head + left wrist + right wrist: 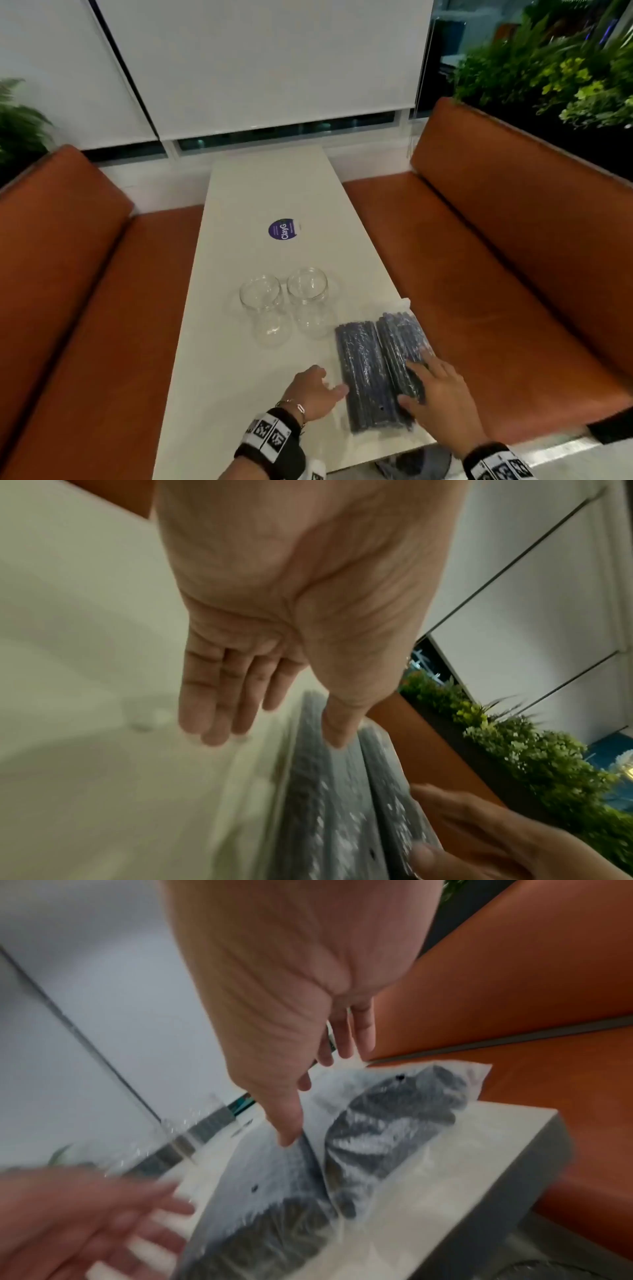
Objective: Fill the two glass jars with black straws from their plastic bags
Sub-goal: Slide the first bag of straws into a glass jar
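Two empty glass jars [263, 305] [310, 298] stand upright side by side in the middle of the white table [267, 192]. Two clear plastic bags of black straws lie flat next to each other near the table's right front corner: a left bag [364, 370] [267, 1191] and a right bag [400, 339] [394, 1123]. My left hand [330, 380] [274, 739] is open, fingers straight, its thumb by the left bag's left edge. My right hand [412, 383] [313, 1096] is spread open over the right bag's near half, thumb down at the seam between the bags. All views are blurred.
Orange padded benches [85, 274] [479, 274] run along both sides of the table. A round purple sticker [283, 229] sits on the table beyond the jars. White blinds and a window are behind, with plants [565, 68] at the right. The right bag reaches the table's right edge.
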Tool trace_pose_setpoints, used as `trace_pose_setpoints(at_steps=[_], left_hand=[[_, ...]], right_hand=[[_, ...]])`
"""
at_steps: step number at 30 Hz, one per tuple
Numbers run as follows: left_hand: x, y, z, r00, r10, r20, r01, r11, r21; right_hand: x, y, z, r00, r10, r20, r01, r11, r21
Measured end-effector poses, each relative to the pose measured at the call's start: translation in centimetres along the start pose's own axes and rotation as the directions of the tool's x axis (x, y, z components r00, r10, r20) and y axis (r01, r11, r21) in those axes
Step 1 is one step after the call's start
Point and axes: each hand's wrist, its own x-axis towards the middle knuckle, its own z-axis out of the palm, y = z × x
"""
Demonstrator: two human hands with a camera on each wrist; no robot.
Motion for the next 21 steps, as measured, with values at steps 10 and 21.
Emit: trace_pose_setpoints(at_steps=[10,21], left_hand=[[3.0,4.3,5.9,0.974,-0.2,-0.102,0.142,0.9,-0.413],[-4.7,-1.4,0.3,0.971,0.122,-0.207,-0.222,0.783,-0.581]], right_hand=[[0.3,0.5,2.7,0.999,-0.006,0.05,0.006,1.0,0.008],[1.0,-5.4,-4.3,0.969,-0.151,0.196,-0.059,0.63,0.774]])
